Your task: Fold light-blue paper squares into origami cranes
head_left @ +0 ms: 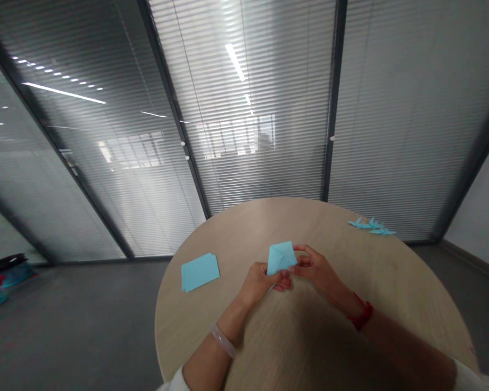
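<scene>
A folded sheet of light blue origami paper (281, 256) is held up over the middle of the round table. Creases meet near its centre, and its outline is roughly square. My left hand (264, 282) grips its lower left edge, thumb on the near face and fingers curled behind. At the right edge, my right hand (313, 268) pinches the paper between thumb and fingers. Part of the lower edge is hidden by my left thumb and fingers. A stack of light blue paper sheets (200, 272) lies to the left of my hands.
Several small folded blue paper figures (372, 226) sit together near the table's far right edge. The round wooden table (244, 228) stands close to glass panels with blinds (261, 179). Red and blue objects (6, 279) are on the floor at far left.
</scene>
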`<control>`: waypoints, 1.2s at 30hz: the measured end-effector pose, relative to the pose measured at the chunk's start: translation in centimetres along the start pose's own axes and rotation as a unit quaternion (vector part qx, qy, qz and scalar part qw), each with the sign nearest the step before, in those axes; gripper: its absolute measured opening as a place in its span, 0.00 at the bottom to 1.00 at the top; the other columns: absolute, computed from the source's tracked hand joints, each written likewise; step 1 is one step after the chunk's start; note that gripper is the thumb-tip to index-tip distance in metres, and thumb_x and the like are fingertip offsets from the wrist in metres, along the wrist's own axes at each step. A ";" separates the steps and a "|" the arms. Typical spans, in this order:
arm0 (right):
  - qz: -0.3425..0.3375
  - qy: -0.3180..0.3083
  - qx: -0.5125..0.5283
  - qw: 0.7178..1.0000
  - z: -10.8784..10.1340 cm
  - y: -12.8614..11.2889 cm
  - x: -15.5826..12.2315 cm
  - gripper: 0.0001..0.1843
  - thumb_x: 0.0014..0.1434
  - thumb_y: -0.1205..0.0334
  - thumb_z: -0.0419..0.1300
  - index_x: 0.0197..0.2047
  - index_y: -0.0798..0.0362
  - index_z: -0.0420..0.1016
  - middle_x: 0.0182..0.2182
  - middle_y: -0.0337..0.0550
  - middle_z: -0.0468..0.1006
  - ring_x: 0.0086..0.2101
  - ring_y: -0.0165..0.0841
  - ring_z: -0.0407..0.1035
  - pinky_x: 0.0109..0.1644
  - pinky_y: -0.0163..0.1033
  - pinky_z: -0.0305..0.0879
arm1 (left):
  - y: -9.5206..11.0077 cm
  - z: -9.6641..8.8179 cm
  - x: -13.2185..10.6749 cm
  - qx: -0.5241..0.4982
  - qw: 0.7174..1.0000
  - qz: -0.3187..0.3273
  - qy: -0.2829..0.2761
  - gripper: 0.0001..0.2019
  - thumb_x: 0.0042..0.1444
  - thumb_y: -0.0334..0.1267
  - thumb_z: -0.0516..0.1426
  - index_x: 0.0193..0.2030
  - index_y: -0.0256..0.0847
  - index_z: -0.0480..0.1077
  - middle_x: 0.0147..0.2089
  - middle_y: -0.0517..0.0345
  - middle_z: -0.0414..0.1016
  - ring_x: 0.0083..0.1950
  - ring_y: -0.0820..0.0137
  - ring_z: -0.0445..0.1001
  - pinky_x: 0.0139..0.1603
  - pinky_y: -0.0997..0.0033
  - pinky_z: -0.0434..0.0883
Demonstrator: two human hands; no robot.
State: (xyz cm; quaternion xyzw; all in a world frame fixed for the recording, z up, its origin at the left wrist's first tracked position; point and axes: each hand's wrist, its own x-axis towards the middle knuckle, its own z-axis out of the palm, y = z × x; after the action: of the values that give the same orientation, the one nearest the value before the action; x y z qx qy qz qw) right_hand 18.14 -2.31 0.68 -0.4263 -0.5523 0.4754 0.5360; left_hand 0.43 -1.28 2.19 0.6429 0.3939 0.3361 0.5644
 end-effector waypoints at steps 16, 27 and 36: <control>0.009 0.117 0.035 0.992 -0.6 -1.2 -0.1 0.29 0.40 0.58 0.69 0.47 0.50 0.67 0.24 0.35 0.77 0.26 0.35 0.72 0.34 0.40 0.66 | -0.4 -0.8 0.0 -0.034 0.999 -0.029 0.009 0.20 0.44 0.52 0.64 0.29 0.33 0.77 0.29 0.49 0.80 0.31 0.65 0.78 0.37 0.67 0.73; 0.007 0.139 0.043 0.989 -0.6 -0.9 0.0 0.31 0.38 0.58 0.70 0.46 0.50 0.66 0.23 0.33 0.75 0.26 0.34 0.70 0.35 0.39 0.64 | -0.1 -0.5 -0.1 -0.041 0.999 -0.025 0.012 0.22 0.43 0.53 0.64 0.29 0.31 0.77 0.28 0.47 0.80 0.30 0.66 0.77 0.37 0.67 0.72; 0.009 0.179 0.066 0.982 -1.5 -0.3 0.4 0.29 0.41 0.57 0.69 0.46 0.48 0.65 0.27 0.37 0.77 0.28 0.37 0.73 0.33 0.41 0.67 | -0.8 -1.4 0.0 -0.049 0.998 -0.019 0.028 0.20 0.45 0.51 0.64 0.30 0.31 0.77 0.29 0.47 0.80 0.31 0.66 0.78 0.37 0.67 0.73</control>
State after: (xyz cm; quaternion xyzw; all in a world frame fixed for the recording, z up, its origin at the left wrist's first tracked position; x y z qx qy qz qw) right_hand 19.64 -1.87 1.05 -0.4729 -0.4111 0.4314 0.6490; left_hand -0.86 -0.57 1.55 0.5975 0.4047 0.3620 0.5900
